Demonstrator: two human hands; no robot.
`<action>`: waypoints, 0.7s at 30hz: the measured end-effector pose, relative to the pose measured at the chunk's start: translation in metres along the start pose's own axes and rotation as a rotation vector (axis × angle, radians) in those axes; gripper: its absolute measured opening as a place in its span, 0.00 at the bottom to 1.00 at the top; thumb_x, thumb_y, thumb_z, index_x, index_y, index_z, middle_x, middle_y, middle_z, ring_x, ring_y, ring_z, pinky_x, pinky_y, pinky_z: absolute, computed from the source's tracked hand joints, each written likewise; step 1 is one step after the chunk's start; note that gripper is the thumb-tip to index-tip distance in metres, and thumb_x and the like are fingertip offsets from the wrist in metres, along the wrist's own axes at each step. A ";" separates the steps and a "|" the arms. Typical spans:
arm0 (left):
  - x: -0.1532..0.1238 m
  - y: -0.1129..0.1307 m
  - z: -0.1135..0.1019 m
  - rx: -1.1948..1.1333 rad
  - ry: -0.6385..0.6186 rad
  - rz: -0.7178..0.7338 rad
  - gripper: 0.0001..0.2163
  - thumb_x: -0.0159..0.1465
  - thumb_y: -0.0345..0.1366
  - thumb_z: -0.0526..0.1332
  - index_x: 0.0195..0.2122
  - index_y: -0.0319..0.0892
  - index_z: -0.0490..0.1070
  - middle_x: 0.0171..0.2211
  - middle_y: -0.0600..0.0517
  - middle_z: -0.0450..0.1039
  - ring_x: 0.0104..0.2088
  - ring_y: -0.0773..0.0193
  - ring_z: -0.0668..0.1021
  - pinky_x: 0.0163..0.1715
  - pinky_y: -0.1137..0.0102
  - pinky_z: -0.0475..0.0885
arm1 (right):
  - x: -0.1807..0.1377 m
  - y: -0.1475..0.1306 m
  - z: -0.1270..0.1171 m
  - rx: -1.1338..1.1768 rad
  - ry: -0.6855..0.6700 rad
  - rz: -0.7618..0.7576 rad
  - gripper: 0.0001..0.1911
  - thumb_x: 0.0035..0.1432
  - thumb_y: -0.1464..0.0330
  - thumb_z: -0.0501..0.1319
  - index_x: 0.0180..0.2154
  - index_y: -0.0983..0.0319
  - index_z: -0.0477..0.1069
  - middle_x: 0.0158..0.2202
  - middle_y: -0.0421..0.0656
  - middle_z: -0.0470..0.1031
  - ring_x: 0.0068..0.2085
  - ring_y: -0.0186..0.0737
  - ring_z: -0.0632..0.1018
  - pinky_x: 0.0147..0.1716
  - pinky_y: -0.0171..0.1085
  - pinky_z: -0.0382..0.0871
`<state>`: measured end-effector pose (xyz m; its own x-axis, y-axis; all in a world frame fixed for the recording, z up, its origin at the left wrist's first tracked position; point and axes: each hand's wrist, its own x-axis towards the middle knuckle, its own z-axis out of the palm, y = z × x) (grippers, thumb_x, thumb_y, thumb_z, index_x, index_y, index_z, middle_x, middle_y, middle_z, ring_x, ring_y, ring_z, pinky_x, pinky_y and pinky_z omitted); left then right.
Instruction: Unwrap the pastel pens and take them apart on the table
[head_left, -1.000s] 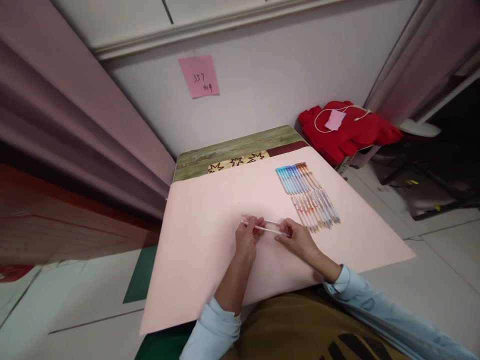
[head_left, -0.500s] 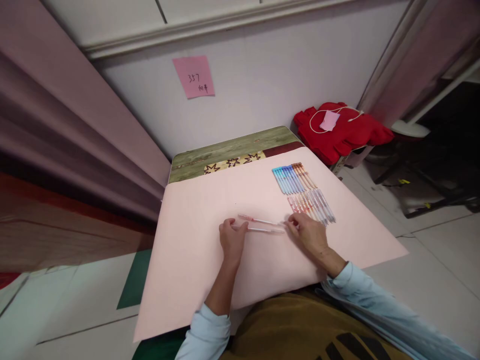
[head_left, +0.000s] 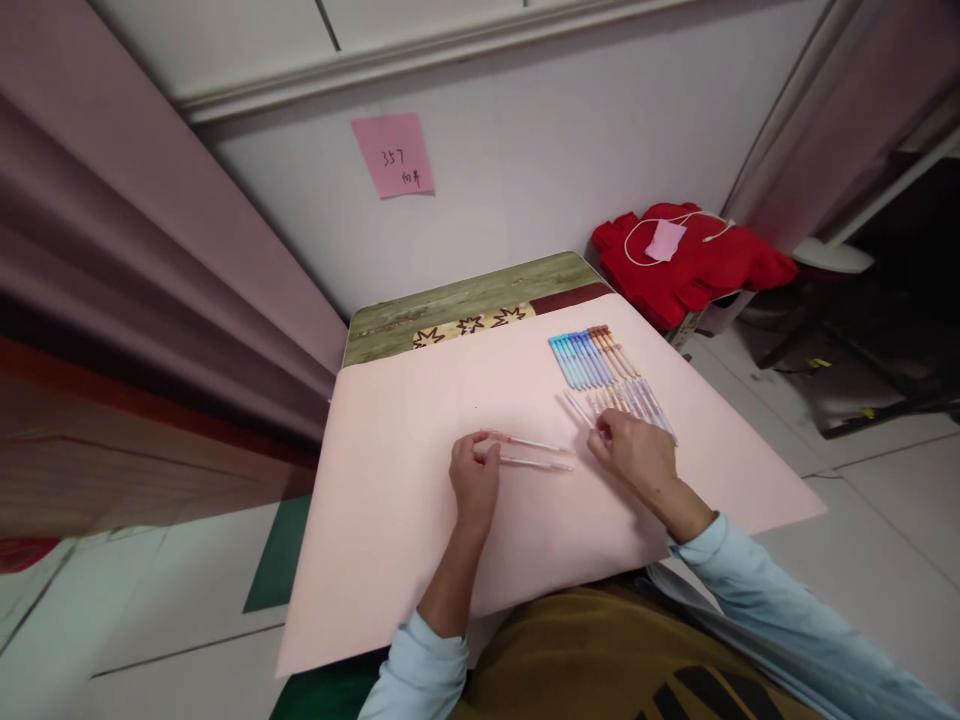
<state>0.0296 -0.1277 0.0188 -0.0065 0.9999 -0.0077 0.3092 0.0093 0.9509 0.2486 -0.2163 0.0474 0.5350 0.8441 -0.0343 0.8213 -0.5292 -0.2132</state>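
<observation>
Two thin clear pens [head_left: 534, 453] lie side by side on the pale pink sheet [head_left: 420, 540]. My left hand [head_left: 475, 478] rests at their left ends, fingers curled, fingertips touching the nearer pen. My right hand [head_left: 634, 452] sits at the near end of a row of clear pens [head_left: 634, 402], fingers bent and pinching one that sticks out to the upper left. Beyond them lies a row of blue and orange pen caps [head_left: 592, 357].
The pink sheet covers a small table whose green patterned top [head_left: 465, 305] shows at the far edge by the wall. A red garment [head_left: 694, 260] with a white cord lies on a stool to the right. Curtains hang on the left; tiled floor surrounds the table.
My right hand let go of the two pens and moved right to the row of clear pens, taking hold of one. My left hand stayed at the pens' left ends.
</observation>
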 end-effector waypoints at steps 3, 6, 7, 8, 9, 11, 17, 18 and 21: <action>-0.009 0.015 0.004 -0.259 -0.206 -0.135 0.09 0.56 0.38 0.67 0.36 0.41 0.77 0.37 0.48 0.76 0.28 0.68 0.72 0.28 0.73 0.67 | -0.011 -0.013 -0.003 0.404 -0.073 -0.110 0.09 0.57 0.62 0.57 0.34 0.60 0.72 0.29 0.45 0.79 0.31 0.42 0.78 0.28 0.36 0.62; -0.017 0.027 0.012 -0.587 -0.410 -0.341 0.16 0.55 0.41 0.69 0.42 0.39 0.76 0.41 0.43 0.78 0.27 0.70 0.73 0.21 0.75 0.61 | -0.024 -0.031 0.003 0.996 -0.456 -0.184 0.13 0.58 0.57 0.57 0.34 0.60 0.70 0.27 0.42 0.77 0.27 0.37 0.77 0.28 0.34 0.67; -0.019 0.029 0.013 -0.653 -0.434 -0.381 0.17 0.54 0.40 0.69 0.42 0.38 0.76 0.41 0.43 0.79 0.25 0.71 0.72 0.21 0.76 0.61 | -0.028 -0.036 0.005 1.134 -0.569 -0.166 0.15 0.58 0.55 0.58 0.35 0.60 0.69 0.27 0.42 0.77 0.27 0.36 0.76 0.28 0.34 0.68; -0.020 0.031 0.014 -0.694 -0.440 -0.406 0.17 0.53 0.40 0.70 0.41 0.37 0.76 0.40 0.42 0.79 0.24 0.72 0.71 0.21 0.76 0.61 | -0.031 -0.039 0.007 1.228 -0.656 -0.136 0.17 0.57 0.53 0.59 0.35 0.61 0.69 0.27 0.41 0.77 0.27 0.35 0.76 0.28 0.33 0.68; -0.020 0.031 0.014 -0.711 -0.431 -0.422 0.16 0.52 0.39 0.71 0.40 0.36 0.76 0.37 0.43 0.80 0.22 0.74 0.70 0.21 0.76 0.61 | -0.033 -0.042 0.008 1.286 -0.740 -0.105 0.19 0.57 0.51 0.59 0.36 0.61 0.70 0.27 0.41 0.76 0.26 0.34 0.75 0.27 0.33 0.67; -0.020 0.030 0.012 -0.703 -0.402 -0.439 0.15 0.50 0.38 0.72 0.36 0.35 0.76 0.33 0.43 0.80 0.20 0.75 0.67 0.20 0.76 0.60 | -0.035 -0.042 0.011 1.329 -0.899 -0.064 0.23 0.56 0.48 0.58 0.38 0.62 0.72 0.25 0.40 0.74 0.23 0.31 0.73 0.25 0.32 0.66; -0.020 0.022 0.013 -0.701 -0.310 -0.439 0.15 0.48 0.38 0.73 0.32 0.35 0.75 0.30 0.45 0.80 0.23 0.73 0.70 0.24 0.75 0.63 | -0.033 -0.038 0.025 1.281 -0.838 -0.025 0.24 0.53 0.48 0.61 0.34 0.64 0.74 0.26 0.42 0.76 0.26 0.33 0.75 0.27 0.33 0.68; -0.021 0.021 0.014 -0.710 -0.294 -0.436 0.14 0.48 0.38 0.73 0.32 0.35 0.75 0.30 0.45 0.80 0.23 0.73 0.71 0.25 0.75 0.64 | -0.033 -0.039 0.028 1.245 -0.762 -0.042 0.23 0.53 0.49 0.61 0.32 0.64 0.74 0.26 0.43 0.76 0.26 0.34 0.76 0.28 0.33 0.68; -0.023 0.018 0.018 -0.720 -0.255 -0.421 0.13 0.49 0.37 0.72 0.32 0.36 0.75 0.30 0.47 0.79 0.25 0.72 0.72 0.27 0.75 0.65 | -0.034 -0.041 0.032 1.098 -0.553 -0.126 0.18 0.54 0.53 0.61 0.29 0.62 0.72 0.25 0.42 0.76 0.26 0.35 0.75 0.28 0.34 0.68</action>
<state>0.0522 -0.1505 0.0307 0.2549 0.8850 -0.3897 -0.3477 0.4599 0.8171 0.1898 -0.2207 0.0259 0.0892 0.9480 -0.3056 0.1167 -0.3146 -0.9420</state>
